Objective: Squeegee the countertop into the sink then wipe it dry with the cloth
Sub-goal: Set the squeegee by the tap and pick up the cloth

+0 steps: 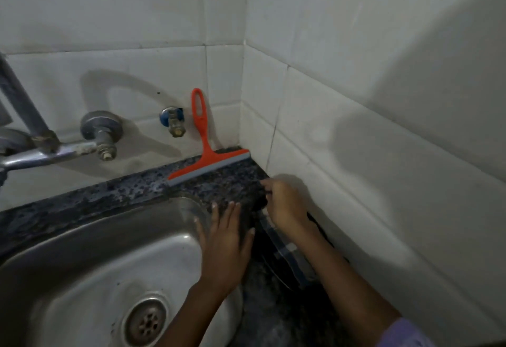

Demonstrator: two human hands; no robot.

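The squeegee [204, 152], orange with a grey blade, stood propped in the back corner of the countertop [109, 193]. Its blade edge rested on the dark speckled stone and its looped handle leaned against the white wall tiles [356, 116]. Neither hand touched it.

The left hand [224, 248] lay flat, fingers straight and spread, pressing on the counter at the right rim of the steel sink [90, 251]. The fingertips [235, 205] pointed toward the corner.

The right hand [284, 204] was just beside it, nearer the side wall, with fingers curled around a dark bunched material at the counter surface. This appeared to be the cloth [261, 204]; the lighting was poor and the fabric blended with the stone, so its outline could not be fixed. A dark strip continued under the right wrist along the wall, together with a pale transparent band [282, 245] whose nature I could not determine.

The counter behind the sink showed a mottled, patchy sheen. The sink basin held the drain strainer [146, 323] at its lower middle. A metal tap assembly [54, 146] projected from the rear wall at left, and a small valve with a blue handle [172, 120] sat on the wall just left of the squeegee handle. A lilac sleeve [405, 333] was visible on the right arm.
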